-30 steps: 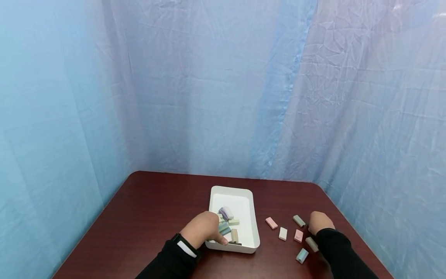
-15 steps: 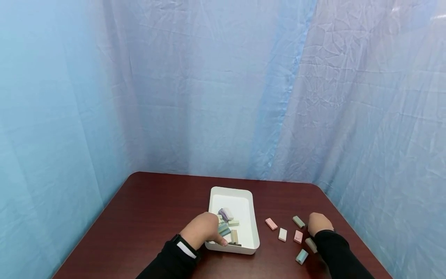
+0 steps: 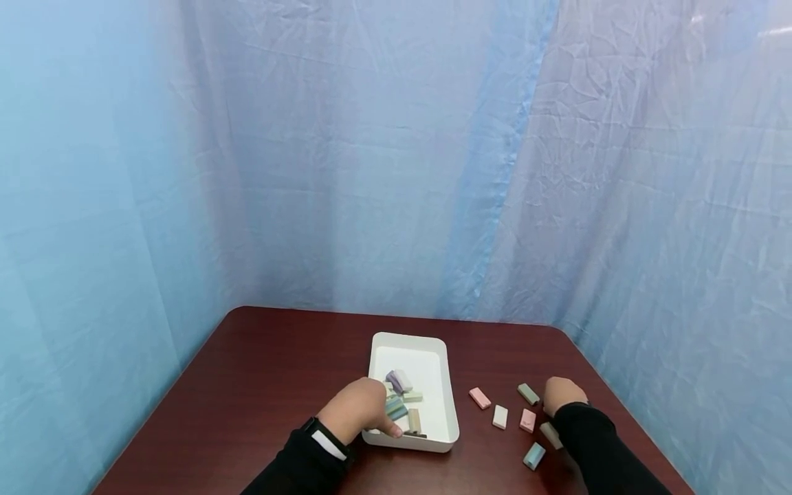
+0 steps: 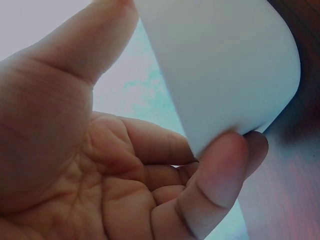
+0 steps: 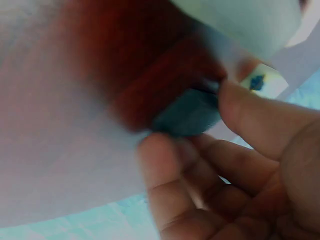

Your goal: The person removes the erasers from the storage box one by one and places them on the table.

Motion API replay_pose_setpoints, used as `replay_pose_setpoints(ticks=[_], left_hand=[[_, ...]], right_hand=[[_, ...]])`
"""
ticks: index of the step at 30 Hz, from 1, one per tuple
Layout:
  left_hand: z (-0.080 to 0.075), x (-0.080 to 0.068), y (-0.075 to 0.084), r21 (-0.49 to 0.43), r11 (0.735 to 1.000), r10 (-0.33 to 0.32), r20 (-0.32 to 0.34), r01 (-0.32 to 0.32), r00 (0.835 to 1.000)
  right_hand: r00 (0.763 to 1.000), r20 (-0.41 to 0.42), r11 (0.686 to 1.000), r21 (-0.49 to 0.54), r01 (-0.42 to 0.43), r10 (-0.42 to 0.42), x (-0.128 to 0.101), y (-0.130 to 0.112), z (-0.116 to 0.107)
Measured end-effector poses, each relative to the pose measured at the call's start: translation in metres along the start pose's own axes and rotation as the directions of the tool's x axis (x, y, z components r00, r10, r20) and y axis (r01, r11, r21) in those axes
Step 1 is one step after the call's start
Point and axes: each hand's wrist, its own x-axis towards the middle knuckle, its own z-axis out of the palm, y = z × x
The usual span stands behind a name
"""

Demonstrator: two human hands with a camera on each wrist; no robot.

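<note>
Left hand curled on tray, right hand (likewise) round block

From above, the head view faces the far edge of the counter; 2 wrist views look closely at the fingers; head and left wrist share the white tray.

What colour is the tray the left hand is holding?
The tray is plain white; the head view shows it best.
</note>
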Motion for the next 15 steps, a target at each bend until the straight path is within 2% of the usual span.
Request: replay_pose_setpoints(ticks=[5,10,15], left_hand=[[0.0,0.001,-0.001,0.006,1.0,0.01,0.002,-0.01,1.0],[0.0,0.002,-0.002,-0.013,1.0,0.015,-0.01,-0.015,1.0],[0.001,0.003,-0.002,-0.008,1.0,0.015,-0.003,-0.015,1.0]], right_hand=[[1.0,0.003,0.999,-0.052,0.004,-0.004,-0.001,-0.024,-0.007],[1.0,-0.002,0.998,-0.065,0.024,-0.024,0.005,-0.075,-0.022],[0.997,0.03,0.998,0.005,0.07,-0.07,0.008,-0.129,-0.027]])
